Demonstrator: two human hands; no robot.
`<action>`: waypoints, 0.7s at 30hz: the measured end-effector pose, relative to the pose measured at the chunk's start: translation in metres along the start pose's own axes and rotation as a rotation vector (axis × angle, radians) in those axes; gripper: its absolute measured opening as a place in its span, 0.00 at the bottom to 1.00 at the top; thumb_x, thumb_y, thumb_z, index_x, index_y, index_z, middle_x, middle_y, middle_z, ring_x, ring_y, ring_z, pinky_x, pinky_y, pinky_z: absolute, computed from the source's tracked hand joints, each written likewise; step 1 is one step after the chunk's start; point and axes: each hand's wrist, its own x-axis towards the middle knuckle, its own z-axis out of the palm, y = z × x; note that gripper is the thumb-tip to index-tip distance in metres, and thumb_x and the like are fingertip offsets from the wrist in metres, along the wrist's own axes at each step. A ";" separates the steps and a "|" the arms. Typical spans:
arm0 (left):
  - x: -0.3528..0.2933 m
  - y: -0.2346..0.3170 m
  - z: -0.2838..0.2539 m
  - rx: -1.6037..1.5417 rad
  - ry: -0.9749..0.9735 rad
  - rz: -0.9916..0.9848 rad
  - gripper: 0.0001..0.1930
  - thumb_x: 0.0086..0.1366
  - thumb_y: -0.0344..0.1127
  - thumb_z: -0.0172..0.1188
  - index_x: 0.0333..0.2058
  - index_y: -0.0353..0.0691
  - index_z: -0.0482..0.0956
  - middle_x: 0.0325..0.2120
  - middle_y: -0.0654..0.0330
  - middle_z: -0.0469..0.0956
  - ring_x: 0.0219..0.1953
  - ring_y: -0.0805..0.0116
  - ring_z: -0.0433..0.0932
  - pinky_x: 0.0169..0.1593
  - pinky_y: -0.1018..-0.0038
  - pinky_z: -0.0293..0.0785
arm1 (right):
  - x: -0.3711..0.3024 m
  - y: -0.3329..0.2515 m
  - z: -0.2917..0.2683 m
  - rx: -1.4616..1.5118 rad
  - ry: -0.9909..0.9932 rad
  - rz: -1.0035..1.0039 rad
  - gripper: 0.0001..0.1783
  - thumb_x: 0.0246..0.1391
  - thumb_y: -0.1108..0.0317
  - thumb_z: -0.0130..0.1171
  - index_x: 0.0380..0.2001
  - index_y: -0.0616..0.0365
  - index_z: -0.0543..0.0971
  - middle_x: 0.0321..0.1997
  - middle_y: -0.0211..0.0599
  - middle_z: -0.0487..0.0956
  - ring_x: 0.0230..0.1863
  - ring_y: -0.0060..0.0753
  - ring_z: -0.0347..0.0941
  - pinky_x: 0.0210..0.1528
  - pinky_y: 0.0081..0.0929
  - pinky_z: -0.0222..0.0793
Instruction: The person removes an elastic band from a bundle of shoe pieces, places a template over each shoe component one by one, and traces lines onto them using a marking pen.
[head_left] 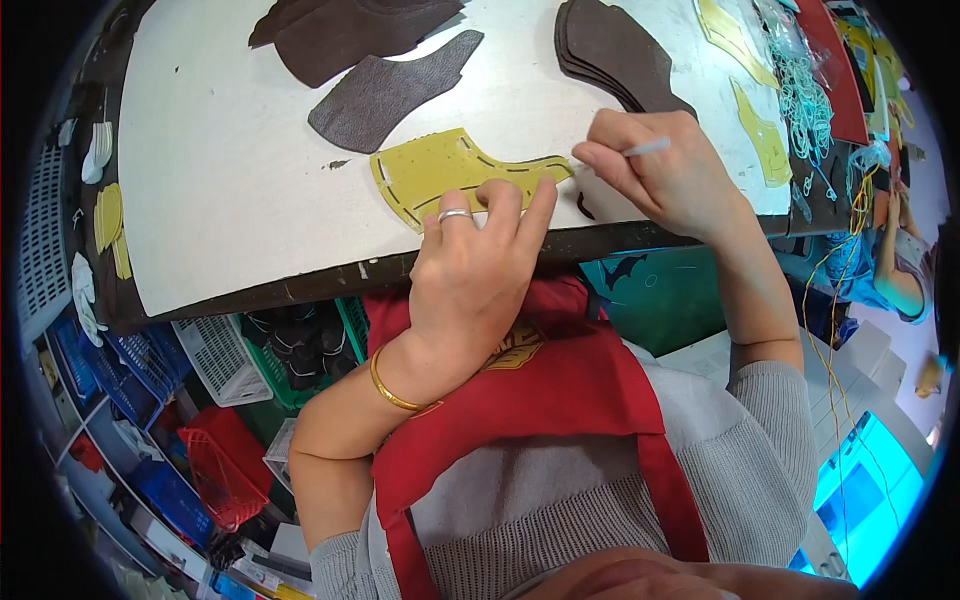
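To the right of the grip, we see a tangle of pale teal cord (pixel 806 120) beside a red panel (pixel 836 75). Farther right, we find a co-worker (pixel 908 275) and, nearer, hanging yellow cables (pixel 826 330). Left of the grip and lower than the tabletop, we make out a white perforated basket (pixel 222 362), a green crate (pixel 355 325) holding dark items (pixel 300 345), and a red basket (pixel 215 480).
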 end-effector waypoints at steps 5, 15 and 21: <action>-0.006 -0.004 0.008 0.034 0.045 0.012 0.24 0.57 0.32 0.60 0.53 0.57 0.82 0.29 0.67 0.70 0.28 0.69 0.71 0.23 0.78 0.71 | 0.021 -0.011 0.020 0.340 0.121 0.226 0.13 0.68 0.60 0.55 0.40 0.59 0.80 0.32 0.45 0.82 0.36 0.49 0.80 0.39 0.41 0.75; -0.002 -0.010 0.001 0.017 0.078 0.065 0.21 0.57 0.32 0.59 0.50 0.55 0.82 0.28 0.66 0.68 0.26 0.69 0.70 0.22 0.79 0.70 | 0.023 -0.001 0.024 0.314 0.182 0.309 0.18 0.66 0.53 0.53 0.39 0.52 0.86 0.38 0.40 0.85 0.42 0.47 0.82 0.45 0.41 0.76; -0.004 -0.009 0.005 0.046 0.074 0.095 0.25 0.57 0.31 0.60 0.55 0.59 0.81 0.31 0.66 0.71 0.26 0.69 0.69 0.23 0.79 0.71 | -0.005 0.000 -0.003 0.298 0.303 0.446 0.25 0.74 0.55 0.47 0.34 0.62 0.84 0.32 0.41 0.82 0.34 0.34 0.82 0.36 0.30 0.75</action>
